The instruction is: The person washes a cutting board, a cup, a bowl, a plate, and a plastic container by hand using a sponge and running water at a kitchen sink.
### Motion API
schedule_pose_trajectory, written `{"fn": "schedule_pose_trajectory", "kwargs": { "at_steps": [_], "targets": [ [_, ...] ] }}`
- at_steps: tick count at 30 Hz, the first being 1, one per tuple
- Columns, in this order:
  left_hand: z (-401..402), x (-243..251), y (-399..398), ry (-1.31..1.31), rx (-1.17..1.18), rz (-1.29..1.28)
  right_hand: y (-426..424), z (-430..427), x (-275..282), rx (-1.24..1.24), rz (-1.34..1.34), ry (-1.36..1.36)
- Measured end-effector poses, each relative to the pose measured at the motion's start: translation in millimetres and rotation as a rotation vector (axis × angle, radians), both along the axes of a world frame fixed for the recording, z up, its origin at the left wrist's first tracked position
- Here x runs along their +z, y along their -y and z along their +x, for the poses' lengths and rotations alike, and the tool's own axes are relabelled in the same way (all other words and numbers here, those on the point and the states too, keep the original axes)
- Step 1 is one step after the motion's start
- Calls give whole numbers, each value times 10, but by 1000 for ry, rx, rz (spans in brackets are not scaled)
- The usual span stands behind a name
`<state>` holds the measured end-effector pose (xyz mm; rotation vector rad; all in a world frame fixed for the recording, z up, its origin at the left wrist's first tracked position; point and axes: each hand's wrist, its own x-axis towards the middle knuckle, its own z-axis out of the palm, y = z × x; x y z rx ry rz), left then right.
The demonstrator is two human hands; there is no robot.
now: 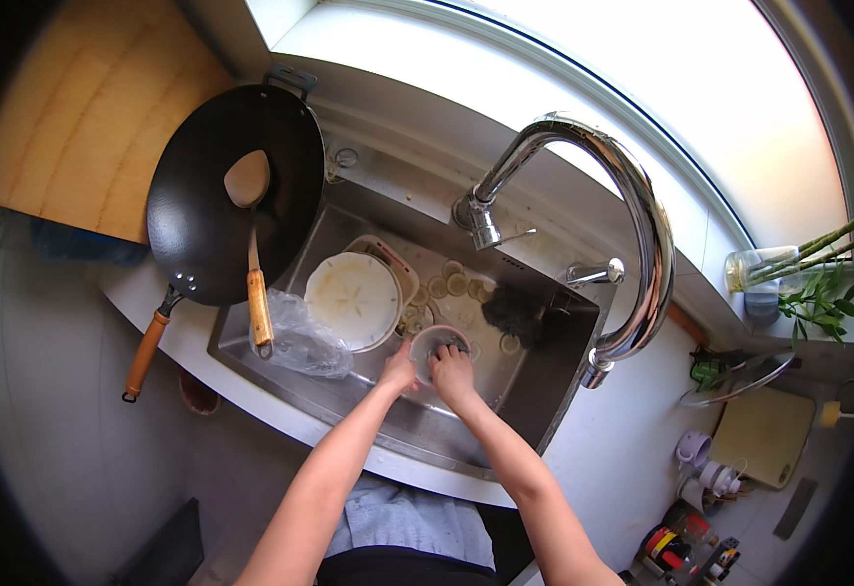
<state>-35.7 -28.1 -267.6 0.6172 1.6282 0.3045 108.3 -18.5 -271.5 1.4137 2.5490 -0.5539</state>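
Over the stainless steel sink (pixel 463 439), my left hand (pixel 399 370) grips the side of a small round bowl with a pinkish rim (pixel 438 331). My right hand (pixel 452 373) reaches into that bowl, its fingertips on something dark that I cannot make out. Left of the bowl, a white plate (pixel 350 300) rests on other dishes in the sink. A crumpled clear plastic bag (pixel 306 340) lies beside the plate. Several pale round slices (pixel 457 283) are scattered on the sink bottom behind the bowl, near a dark clump (pixel 512 315).
A black wok (pixel 200 183) with a wooden-handled spatula (pixel 257 293) overhangs the sink's left end. The chrome faucet (pixel 646 212) arches over the right side. Further right are a cutting board (pixel 764 436), mugs (pixel 692 447) and a glass vase with green stems (pixel 756 267).
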Motion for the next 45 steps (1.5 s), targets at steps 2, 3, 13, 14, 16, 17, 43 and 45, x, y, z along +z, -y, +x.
{"fn": "schedule_pose_trajectory", "kwargs": {
  "at_steps": [2,3,13,14,16,17,43,45],
  "targets": [
    [35,44,-31,-5,-24,-46,49,-38,-205,-85,-84,43],
    [57,46,-26,8,-29,-30,62,-54,-324,-167,-167,77],
    [165,-95,21,10,14,-59,-130,-24,-302,-25,246,-90],
    [202,-97,19,13,10,-57,-124,-76,-313,-89,27,65],
    [256,-76,21,-64,29,-65,-169,-143,-227,-242,-458,73],
    [263,-69,14,-65,27,-64,-226,-119,-219,-243,-457,72],
    [446,-14,-148,-282,-136,17,327,8,-113,-283,-60,-432],
    [356,21,-185,-346,-292,-10,340,-70,-70,-335,-179,-416]
  ]
}}
